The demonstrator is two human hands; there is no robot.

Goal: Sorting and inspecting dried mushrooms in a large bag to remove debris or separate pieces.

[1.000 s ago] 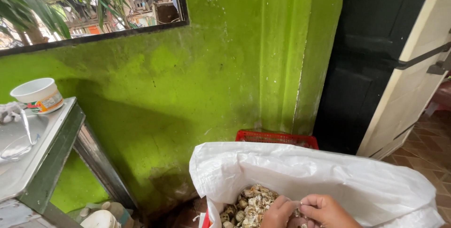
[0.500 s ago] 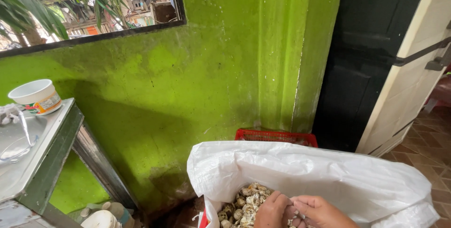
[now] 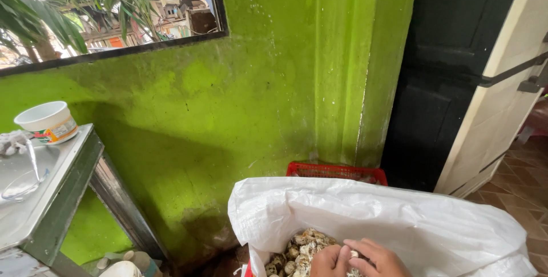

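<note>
White sack (image 3: 388, 220) rim walls in both hands (image 3: 357, 261) on the shells (image 3: 297, 248); red crate (image 3: 337, 171) and green wall (image 3: 228, 111) close behind, bench (image 3: 51, 197) left.

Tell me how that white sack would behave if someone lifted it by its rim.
The white sack looks thin and crumpled, so it would probably flop. Filled with small speckled lumps, it likely feels heavy and sags. Both hands rest inside.

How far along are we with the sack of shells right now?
Done: the white woven plastic sack stands open, its mouth rolled back, in front of the red plastic basket. In hand: the left hand and right hand are both down among the small pale speckled shells, fingers closed over a few. Left: many shells remain in the sack; how deep they go is hidden.
</note>
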